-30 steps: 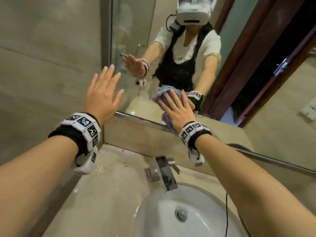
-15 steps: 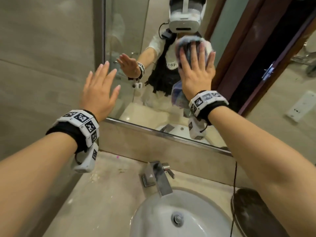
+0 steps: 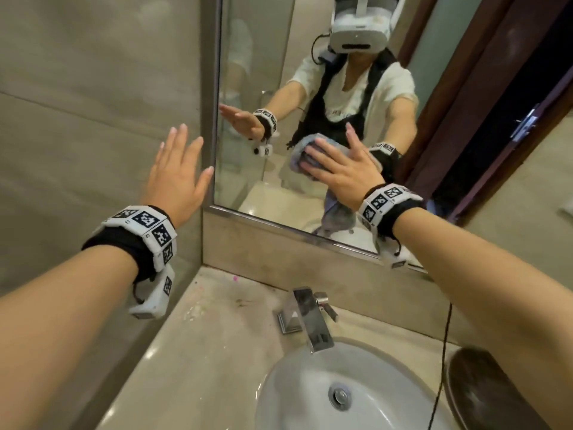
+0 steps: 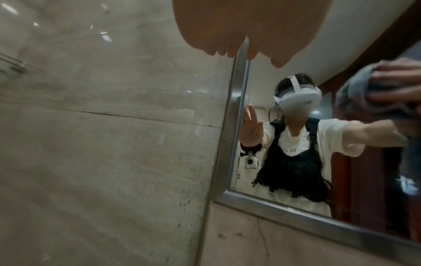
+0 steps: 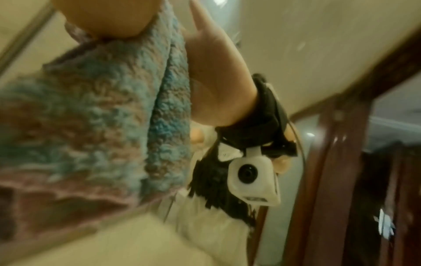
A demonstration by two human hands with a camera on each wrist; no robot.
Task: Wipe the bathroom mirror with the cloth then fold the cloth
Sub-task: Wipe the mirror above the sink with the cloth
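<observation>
Fleecy cloth weave, wrist view only

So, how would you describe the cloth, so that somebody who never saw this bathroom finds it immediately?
Start at the large metal-framed wall mirror above the white oval sink. Against its lower glass, the right hand presses a fluffy blue-and-mauve cloth with flat fingers. It is the only soft, fuzzy thing among hard, smooth surfaces.

Left hand at top, fingers straight, tips at mirror frame. Right hand presses cloth on mirror.
</observation>
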